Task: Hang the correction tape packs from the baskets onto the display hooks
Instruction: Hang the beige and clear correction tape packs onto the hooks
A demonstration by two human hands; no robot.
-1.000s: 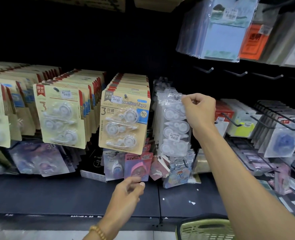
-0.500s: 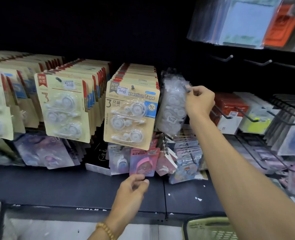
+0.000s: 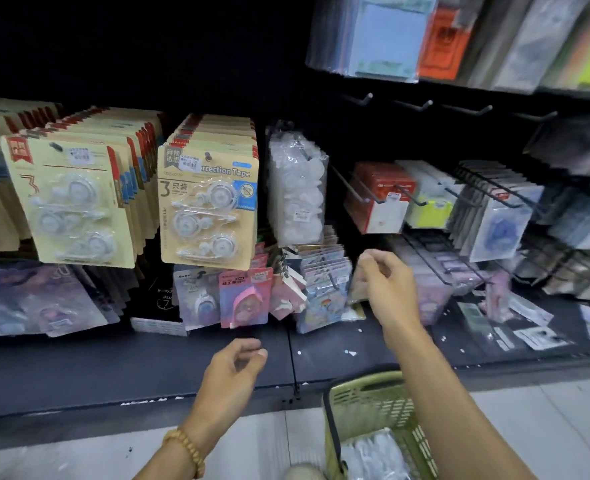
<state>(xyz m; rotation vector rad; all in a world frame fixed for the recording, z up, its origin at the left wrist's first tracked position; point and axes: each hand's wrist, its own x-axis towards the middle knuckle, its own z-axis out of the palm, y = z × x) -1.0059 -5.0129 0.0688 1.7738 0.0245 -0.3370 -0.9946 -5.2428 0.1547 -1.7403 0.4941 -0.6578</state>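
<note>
Now my left hand (image 3: 232, 370) hangs loosely curled, holding nothing; the clear correction tape packs (image 3: 297, 192) hang at twelve o'clock. My right hand (image 3: 387, 284) is empty too. I'd dip it into the green basket (image 3: 362, 403) at five o'clock for one pack.

A dark shelf (image 3: 78, 368) is running across the display, with a seam near its middle. Small white specks (image 3: 350, 352) are lying on it toward three o'clock of that seam. At nine o'clock of the seam a black box (image 3: 158, 306) is sitting on the shelf. Far toward three o'clock, flat packets (image 3: 536, 336) are lying loose, too blurred to identify. A green basket (image 3: 366, 393) is standing on the pale floor (image 3: 546, 427) at six o'clock.
</note>
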